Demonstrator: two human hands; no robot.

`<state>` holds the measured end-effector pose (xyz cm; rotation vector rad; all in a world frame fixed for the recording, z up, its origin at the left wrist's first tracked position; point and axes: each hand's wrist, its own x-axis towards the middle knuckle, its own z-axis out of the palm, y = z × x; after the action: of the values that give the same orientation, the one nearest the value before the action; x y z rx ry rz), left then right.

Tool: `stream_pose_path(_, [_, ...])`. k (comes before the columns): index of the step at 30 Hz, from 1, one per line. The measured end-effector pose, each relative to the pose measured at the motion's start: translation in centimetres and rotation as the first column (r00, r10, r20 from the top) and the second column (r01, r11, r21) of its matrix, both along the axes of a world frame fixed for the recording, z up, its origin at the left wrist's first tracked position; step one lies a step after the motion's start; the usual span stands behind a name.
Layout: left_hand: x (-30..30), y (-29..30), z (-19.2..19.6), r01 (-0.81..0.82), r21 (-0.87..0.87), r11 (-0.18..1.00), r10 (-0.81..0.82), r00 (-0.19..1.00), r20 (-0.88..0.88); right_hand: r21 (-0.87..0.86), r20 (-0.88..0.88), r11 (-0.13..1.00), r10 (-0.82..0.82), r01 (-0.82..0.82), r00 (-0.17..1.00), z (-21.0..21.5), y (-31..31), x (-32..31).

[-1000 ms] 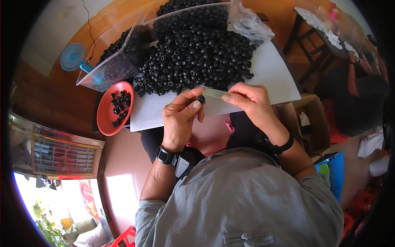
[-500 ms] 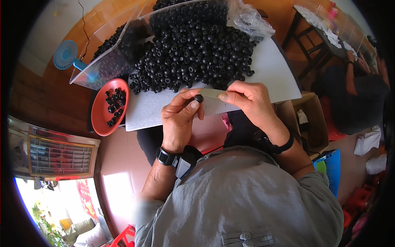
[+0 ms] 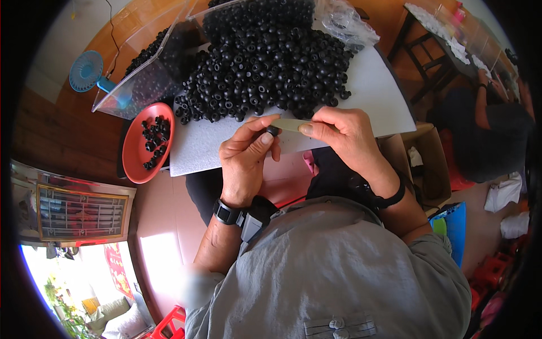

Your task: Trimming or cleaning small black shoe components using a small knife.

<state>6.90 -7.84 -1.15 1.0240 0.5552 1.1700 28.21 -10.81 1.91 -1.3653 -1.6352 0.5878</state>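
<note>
Between the thumb and fingers of my left hand (image 3: 247,151) is a small round black piece (image 3: 272,130). My right hand (image 3: 345,134) pinches a pale, flat, blade-like strip (image 3: 290,125), whose far end lies against the black piece and my left fingertips. Both hands are over the near edge of a white-topped table (image 3: 381,96). Beyond them spreads a big heap of black round pieces (image 3: 265,70), many with a round hole. To the left of my left hand, a red oval bowl (image 3: 131,148) holds several more such pieces.
Clear plastic bins (image 3: 135,73) with black pieces stand at the back and left, near a small blue fan (image 3: 86,71). A crumpled plastic bag (image 3: 347,24) lies at the back right. A cardboard box (image 3: 437,169) stands at my right; another person (image 3: 480,133) sits farther right.
The black piece has turned a little in my left fingers, and the strip has tilted slightly against it. The whole view has shifted slightly.
</note>
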Motion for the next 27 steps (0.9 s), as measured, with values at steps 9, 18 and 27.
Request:
stream_pose_path(9, [0.17, -0.24, 0.4, 0.001, 0.027, 1.0, 0.0, 0.999, -0.046, 0.021, 0.021, 0.999, 0.035, -0.035, 0.999, -0.08, 0.17, 0.29])
stream_pose_path(18, [0.22, -0.21, 0.14, -0.007, 0.054, 0.998, 0.01, 0.999, -0.047, 0.002, -0.005, 0.999, 0.045, -0.045, 0.999, 0.1, 0.06, 0.38])
stream_pose_path(27, [0.21, -0.38, 0.19, -0.002, 0.059, 0.998, 0.006, 0.997, -0.071, -0.003, 0.023, 0.999, 0.051, -0.051, 0.998, 0.35, -0.08, 0.38])
